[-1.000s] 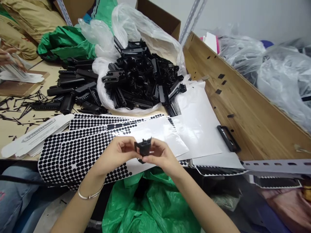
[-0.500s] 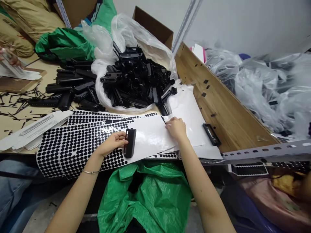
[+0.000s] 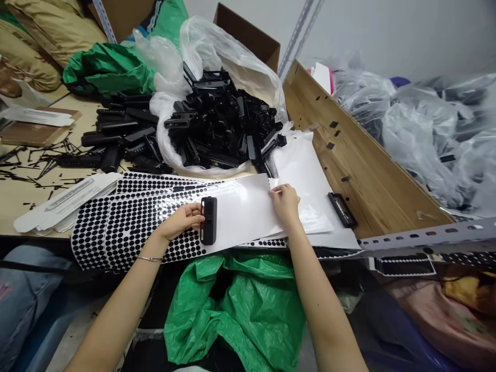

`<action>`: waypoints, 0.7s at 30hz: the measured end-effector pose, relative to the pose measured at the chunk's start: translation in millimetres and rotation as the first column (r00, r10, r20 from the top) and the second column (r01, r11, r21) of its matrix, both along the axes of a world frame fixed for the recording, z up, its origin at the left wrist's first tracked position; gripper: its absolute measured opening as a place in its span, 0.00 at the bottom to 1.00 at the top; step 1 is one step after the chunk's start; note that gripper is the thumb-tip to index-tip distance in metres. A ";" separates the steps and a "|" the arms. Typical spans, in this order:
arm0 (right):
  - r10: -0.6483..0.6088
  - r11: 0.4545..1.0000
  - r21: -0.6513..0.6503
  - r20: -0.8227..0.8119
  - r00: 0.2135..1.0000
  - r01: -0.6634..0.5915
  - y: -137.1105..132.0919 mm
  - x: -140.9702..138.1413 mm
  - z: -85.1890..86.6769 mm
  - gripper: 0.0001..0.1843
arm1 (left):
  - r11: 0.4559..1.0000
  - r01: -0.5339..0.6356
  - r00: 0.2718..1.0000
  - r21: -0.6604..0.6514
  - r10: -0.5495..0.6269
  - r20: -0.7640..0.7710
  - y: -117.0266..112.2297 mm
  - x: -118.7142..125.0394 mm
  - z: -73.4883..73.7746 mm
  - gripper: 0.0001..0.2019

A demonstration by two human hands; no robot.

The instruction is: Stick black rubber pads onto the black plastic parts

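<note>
My left hand is closed on a black plastic case part, held upright by its left edge over a sheet of round black stickers. The part's front shows a small round mark. To its right the sheet is bare white backing. My right hand pinches at the upper right edge of that backing, thumb and fingertips together. Whether a sticker sits between them is too small to tell. Another black part lies to the right, against the wooden board.
A large heap of black parts spills from a clear plastic bag behind the sheets. More long black parts and folded white papers lie left. A wooden board borders the right. A green bag hangs below the table edge.
The black part in my left hand has turned slightly, showing more of its front. My right hand stays at the backing's edge, where the dark dots seen earlier no longer show.
</note>
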State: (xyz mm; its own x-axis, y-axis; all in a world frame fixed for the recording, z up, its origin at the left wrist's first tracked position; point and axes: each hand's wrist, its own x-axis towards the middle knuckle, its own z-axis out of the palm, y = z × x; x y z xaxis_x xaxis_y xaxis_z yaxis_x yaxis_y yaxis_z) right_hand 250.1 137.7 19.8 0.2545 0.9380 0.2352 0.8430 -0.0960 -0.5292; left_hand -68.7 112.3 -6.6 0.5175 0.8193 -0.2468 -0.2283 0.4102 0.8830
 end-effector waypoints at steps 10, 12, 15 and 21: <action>0.127 0.990 0.119 -0.598 0.791 -0.070 -17.0 33.9 17.5 0.13 | 0.994 -0.105 0.993 0.013 0.104 0.062 4.2 3.2 -4.3 0.19; 0.064 0.970 0.216 -0.669 0.740 0.112 -19.6 33.1 22.6 0.16 | 0.992 -0.121 0.991 0.018 0.120 0.066 4.2 4.7 -6.1 0.19; 0.084 0.917 0.310 -0.765 0.639 0.250 -28.8 12.4 28.6 0.17 | 0.985 -0.170 0.983 0.019 0.168 0.079 5.2 7.6 -8.3 0.21; 0.138 0.987 0.100 -0.931 0.337 -0.126 -47.0 -82.0 12.3 0.14 | 0.926 -0.378 0.922 0.002 0.376 0.089 11.7 16.8 -10.0 0.20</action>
State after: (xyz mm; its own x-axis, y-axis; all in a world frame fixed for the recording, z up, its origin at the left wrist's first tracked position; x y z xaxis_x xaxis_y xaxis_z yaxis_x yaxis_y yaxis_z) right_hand 168.1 90.8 32.1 0.1867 0.9805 -0.0605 -0.1972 -0.0229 -0.9801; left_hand -51.8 124.0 -16.6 0.1882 0.9619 -0.1985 -0.4377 0.2631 0.8598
